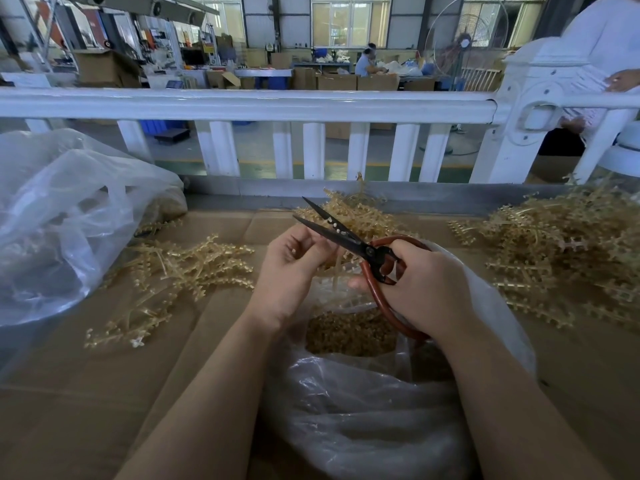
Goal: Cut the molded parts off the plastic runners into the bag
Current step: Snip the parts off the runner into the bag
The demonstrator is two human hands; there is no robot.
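Judging by its thin amber stems, the runner held over the bag is taken to be light, springy and somewhat brittle, best gripped on the bare stem just behind the cut. It is pinched by the curled fingers of the left hand, its upper end hidden behind the palm. The scissors are clasped in the right hand by the red loops, blades parted and pointing to 10 o'clock, touching the left fingers. Cut parts lie in the bag's mouth. Further runners are heaped at 9 o'clock and 3 o'clock.
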